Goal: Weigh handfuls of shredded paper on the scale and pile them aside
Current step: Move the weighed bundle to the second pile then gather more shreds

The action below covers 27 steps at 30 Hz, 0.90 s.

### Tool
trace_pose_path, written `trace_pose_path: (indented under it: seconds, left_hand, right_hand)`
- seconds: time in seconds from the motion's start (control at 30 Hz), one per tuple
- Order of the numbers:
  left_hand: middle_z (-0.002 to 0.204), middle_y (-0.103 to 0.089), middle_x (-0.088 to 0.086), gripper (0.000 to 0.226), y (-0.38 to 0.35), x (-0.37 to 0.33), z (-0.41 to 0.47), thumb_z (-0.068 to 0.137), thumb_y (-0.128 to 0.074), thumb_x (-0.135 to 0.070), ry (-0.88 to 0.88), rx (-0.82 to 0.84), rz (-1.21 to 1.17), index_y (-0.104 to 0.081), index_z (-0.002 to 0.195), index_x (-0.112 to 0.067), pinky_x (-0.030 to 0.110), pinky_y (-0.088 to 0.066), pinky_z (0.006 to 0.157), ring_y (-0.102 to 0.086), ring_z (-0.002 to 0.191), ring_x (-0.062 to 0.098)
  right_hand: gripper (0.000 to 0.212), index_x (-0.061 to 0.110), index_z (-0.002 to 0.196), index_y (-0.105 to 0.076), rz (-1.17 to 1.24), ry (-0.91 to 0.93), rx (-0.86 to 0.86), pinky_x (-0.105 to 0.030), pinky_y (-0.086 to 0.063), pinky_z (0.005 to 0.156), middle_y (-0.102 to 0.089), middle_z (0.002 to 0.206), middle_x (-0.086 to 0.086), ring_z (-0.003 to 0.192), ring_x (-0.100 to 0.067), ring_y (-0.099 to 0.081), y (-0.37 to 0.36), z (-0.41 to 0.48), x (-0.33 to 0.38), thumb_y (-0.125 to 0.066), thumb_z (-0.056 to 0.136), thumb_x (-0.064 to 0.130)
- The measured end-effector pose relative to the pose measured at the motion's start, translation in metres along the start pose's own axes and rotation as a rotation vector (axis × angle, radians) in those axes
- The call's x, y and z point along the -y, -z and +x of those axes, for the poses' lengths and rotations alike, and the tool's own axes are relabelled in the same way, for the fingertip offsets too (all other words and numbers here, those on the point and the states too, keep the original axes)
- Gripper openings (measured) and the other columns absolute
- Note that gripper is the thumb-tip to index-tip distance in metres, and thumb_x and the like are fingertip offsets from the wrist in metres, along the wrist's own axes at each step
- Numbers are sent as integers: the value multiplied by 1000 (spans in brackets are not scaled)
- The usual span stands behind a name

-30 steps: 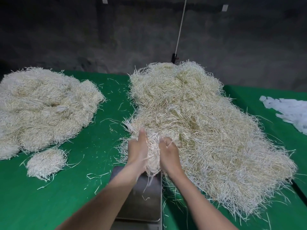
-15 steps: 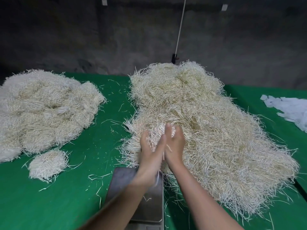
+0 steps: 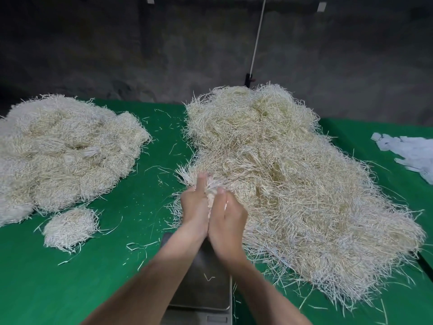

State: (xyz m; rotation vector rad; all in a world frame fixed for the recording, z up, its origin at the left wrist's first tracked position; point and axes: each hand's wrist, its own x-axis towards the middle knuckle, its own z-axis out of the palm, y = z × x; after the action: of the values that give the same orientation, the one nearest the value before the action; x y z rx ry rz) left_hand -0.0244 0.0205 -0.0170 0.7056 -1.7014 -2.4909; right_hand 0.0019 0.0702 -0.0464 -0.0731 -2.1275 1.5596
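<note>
Centrally, paper handful (image 3: 199, 181) clasped between left hand (image 3: 195, 208), right hand (image 3: 229, 219).

Wiry shredded paper (image 3: 293, 184) on matt green cloth (image 3: 58, 289); scale pan (image 3: 206, 285) (dull brushed metal).

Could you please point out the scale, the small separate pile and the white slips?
scale (image 3: 206, 294): head view, bare metal pan.
small pile (image 3: 70, 227): head view, its middle.
white slips (image 3: 414, 156): head view, heap's middle.

Hands: our left hand (image 3: 195, 207) and right hand (image 3: 229, 219) grip one shredded paper tuft (image 3: 207, 184) between them.
Scale (image 3: 206, 289): beneath our wrists.
</note>
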Motion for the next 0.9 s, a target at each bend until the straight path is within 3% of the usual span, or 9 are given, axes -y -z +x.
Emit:
trace_pose_path:
  seconds: [0.13, 0.3, 0.47, 0.57, 0.63, 0.7, 0.73, 0.8, 0.9]
  left_hand:
    - [54, -38, 0, 42, -3, 16, -16, 95, -38, -55, 58, -26, 273, -48, 79, -17, 26, -31, 46, -38, 47, 14]
    - [47, -41, -4, 37, 0, 14, 3, 103, -40, -27, 26, -11, 102, -54, 74, -9, 16, -28, 36, -40, 33, 7]
    - [106, -61, 4, 28, 4, 14, 13, 101, -39, -27, -246, 70, 510, -46, 126, -15, 14, -43, 77, -56, 84, -1]
    - [151, -30, 1, 56, 6, 5, 23, 97, -50, -21, -463, 128, 652, -23, 146, -25, 34, -30, 109, -36, 133, 18]
    - [156, -18, -1, 70, -5, 9, 20, 94, -54, -25, -430, 237, 665, -11, 149, -34, 39, -27, 111, -27, 139, 20]
    - [157, -16, 7, 68, -13, 2, 16, 92, -47, -49, -174, 282, 471, -13, 149, -33, 49, -24, 113, -23, 142, 27]
    - [155, -21, 13, 73, -13, -4, 15, 88, -41, -63, 23, 289, 293, -18, 149, -29, 53, -23, 113, -24, 141, 32]
    - [151, -29, 16, 80, -6, -9, 17, 85, -34, -72, 193, 337, 87, -22, 149, -25, 53, -20, 115, -26, 140, 34]
    - [147, -39, 5, 88, 6, -3, 7, 76, -29, -78, -71, 319, 394, -34, 143, -21, 51, -26, 113, -33, 137, 25]
  right_hand:
    - [44, 26, 58, -52, 183, -204, -8, -37, -35, 51, -47, 50, -4, 44, -16, -42, 18, 25, -7, -47, 97, 7]
    - [41, 27, 58, -47, 6, -141, 14, -22, -31, 48, -42, 50, 9, 47, -2, -35, -1, -2, -14, -43, 98, 17]
    - [20, 21, 89, -51, 133, -314, 170, -26, -44, 61, -52, 86, 10, 62, -2, -44, 32, 35, -18, -42, 94, 4]
    - [38, 40, 136, -36, 304, -236, 296, -32, -55, 75, -42, 121, 26, 85, -10, -61, 44, 44, -7, -39, 99, 38]
    - [49, 56, 139, -22, 255, -127, 482, -32, -42, 93, -28, 133, 33, 114, 12, -41, 39, 46, 1, -29, 92, 64]
    - [41, 64, 125, -37, 122, -124, 568, -28, -36, 90, -34, 140, 20, 114, 3, -46, 35, 41, 5, -28, 85, 72]
    - [35, 64, 115, -46, 75, -192, 562, -27, -41, 83, -49, 134, 8, 90, 0, -60, 35, 39, 5, -32, 83, 71]
    - [40, 50, 120, -50, 75, -337, 469, -25, -40, 58, -70, 77, -6, 34, -3, -35, 41, 40, -7, -41, 84, 66]
    - [44, 30, 118, -50, 73, -429, 280, -18, -28, 38, -28, 35, 10, 31, -2, -21, 45, 47, -24, -45, 87, 59]
